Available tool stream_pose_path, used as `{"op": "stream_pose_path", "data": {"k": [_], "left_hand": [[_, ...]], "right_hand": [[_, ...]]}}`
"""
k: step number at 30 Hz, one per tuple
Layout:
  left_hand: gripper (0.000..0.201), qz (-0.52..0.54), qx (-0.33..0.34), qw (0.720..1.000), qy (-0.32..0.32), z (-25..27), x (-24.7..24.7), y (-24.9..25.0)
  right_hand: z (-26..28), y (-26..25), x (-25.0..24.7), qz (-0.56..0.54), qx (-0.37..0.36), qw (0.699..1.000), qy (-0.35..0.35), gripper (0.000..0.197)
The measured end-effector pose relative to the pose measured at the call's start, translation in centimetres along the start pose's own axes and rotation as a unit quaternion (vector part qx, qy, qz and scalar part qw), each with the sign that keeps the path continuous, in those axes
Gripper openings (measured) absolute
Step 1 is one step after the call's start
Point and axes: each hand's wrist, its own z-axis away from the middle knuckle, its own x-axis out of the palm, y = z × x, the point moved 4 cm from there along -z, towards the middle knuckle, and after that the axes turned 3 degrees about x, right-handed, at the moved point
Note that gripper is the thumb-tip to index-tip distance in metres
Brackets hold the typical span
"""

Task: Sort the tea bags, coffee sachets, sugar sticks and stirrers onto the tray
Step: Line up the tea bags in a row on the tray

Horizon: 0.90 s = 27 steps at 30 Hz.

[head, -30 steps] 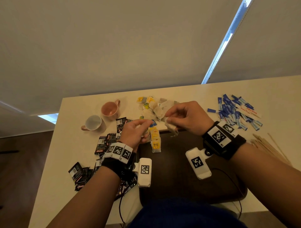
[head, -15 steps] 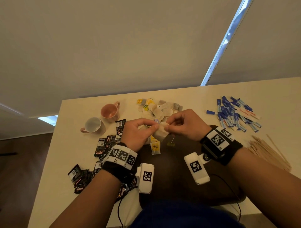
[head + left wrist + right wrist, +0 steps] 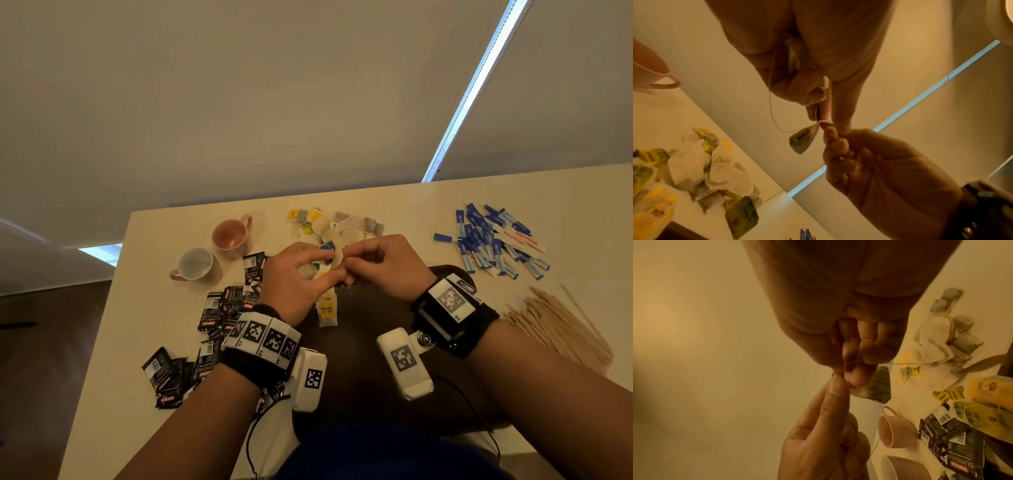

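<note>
Both hands meet above the far edge of the dark tray (image 3: 356, 342). My left hand (image 3: 325, 267) pinches a pale tea bag (image 3: 338, 256) between thumb and forefinger, with more bags tucked in its palm. My right hand (image 3: 352, 262) pinches the same bag's edge and string. In the left wrist view the tea bag (image 3: 802, 141) hangs from my left hand (image 3: 820, 116), its string looping down, and my right hand (image 3: 831, 134) touches it. In the right wrist view the string runs across the curled fingers of my right hand (image 3: 851, 379). A yellow-tagged tea bag (image 3: 327, 310) lies on the tray.
A loose tea bag pile (image 3: 337, 222) lies beyond the hands. Black coffee sachets (image 3: 222, 308) spread to the left. Blue sugar sticks (image 3: 493, 240) lie far right, with wooden stirrers (image 3: 561, 325) nearer. A pink cup (image 3: 233, 234) and a white cup (image 3: 197, 265) stand at the far left.
My right hand has carried the tea bag from the pile over to my left hand. Both hands now pinch it together, fingertips touching.
</note>
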Motion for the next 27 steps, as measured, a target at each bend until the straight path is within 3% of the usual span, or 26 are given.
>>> {"op": "stream_pose_path", "data": {"k": [8, 12, 16, 27], "left_hand": [[0.011, -0.016, 0.021, 1.0, 0.015, -0.4, 0.0, 0.0], [0.011, 0.046, -0.063, 0.997, 0.018, -0.8, -0.3, -0.2], [0.006, 0.153, -0.15, 0.977, 0.009, -1.2, -0.3, -0.4], [0.007, 0.24, -0.166, 0.956, -0.014, -1.5, -0.4, 0.4]], "right_hand": [[0.1, 0.6, 0.1, -0.06, -0.014, 0.998, 0.006, 0.017], [0.2, 1.1, 0.4, -0.048, -0.013, 0.999, -0.005, 0.015], [0.4, 2.5, 1.0, -0.002, -0.018, 0.999, -0.031, 0.013], [0.7, 5.2, 2.4, 0.052, 0.004, 0.995, -0.087, 0.015]]}}
